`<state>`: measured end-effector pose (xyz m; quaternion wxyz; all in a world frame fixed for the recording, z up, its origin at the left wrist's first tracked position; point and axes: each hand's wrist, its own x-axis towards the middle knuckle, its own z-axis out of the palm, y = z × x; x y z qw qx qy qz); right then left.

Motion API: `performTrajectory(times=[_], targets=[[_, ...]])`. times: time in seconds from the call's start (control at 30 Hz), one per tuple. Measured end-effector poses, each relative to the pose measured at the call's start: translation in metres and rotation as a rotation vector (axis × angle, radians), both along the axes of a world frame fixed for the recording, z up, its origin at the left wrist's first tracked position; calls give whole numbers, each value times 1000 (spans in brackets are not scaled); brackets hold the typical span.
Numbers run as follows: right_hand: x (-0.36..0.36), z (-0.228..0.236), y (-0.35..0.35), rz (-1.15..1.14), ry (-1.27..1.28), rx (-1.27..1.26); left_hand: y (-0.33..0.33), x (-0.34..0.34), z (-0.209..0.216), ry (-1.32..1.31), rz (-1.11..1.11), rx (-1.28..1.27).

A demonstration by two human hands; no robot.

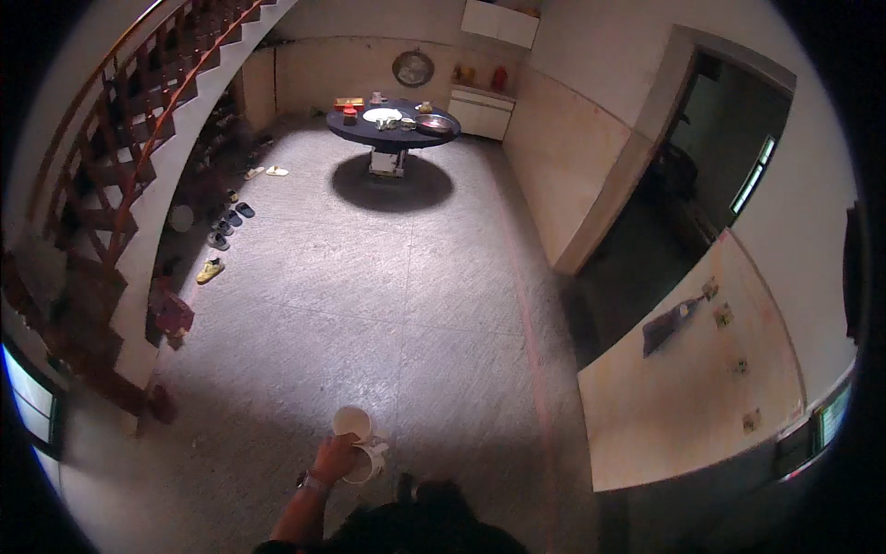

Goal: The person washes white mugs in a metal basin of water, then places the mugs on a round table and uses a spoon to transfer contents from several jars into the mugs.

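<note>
My left hand (336,456) is closed around two white mugs, low in the picture and left of its middle. The farther mug (352,420) shows its round mouth. Right beside the fingers, the nearer mug (366,467) is partly covered by the hand. Something like a watch (312,482) is on that wrist. Both mugs are held in the air over the grey floor. My right hand does not show; dark clothing fills the bottom edge.
A round dark table (392,138) with dishes and a metal pan stands at the far end. On the left, a curved staircase (138,166) rises beside several shoes (221,235). A doorway (674,175) and a pale panel (683,397) line the right. Grey floor (369,314) lies between.
</note>
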<state>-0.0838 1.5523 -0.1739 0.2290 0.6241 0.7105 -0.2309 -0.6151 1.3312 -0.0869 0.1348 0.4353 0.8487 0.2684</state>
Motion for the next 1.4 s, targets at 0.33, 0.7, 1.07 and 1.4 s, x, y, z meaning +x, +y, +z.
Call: performTrajectory(times=[0.33,0.7,1.07,1.4], targets=[[-103,-30,263,18,-12,-5,203,-103,-5,-77,181,-247],[-350,-17,611,353,156,202,352,-247,-17,-55,361,-175],[-488,-1,724,142,-8,38,622,-491,5,-69,271,53],[-618,-20,909,-6,-41,-19,860,-643,9,-182,263,16]])
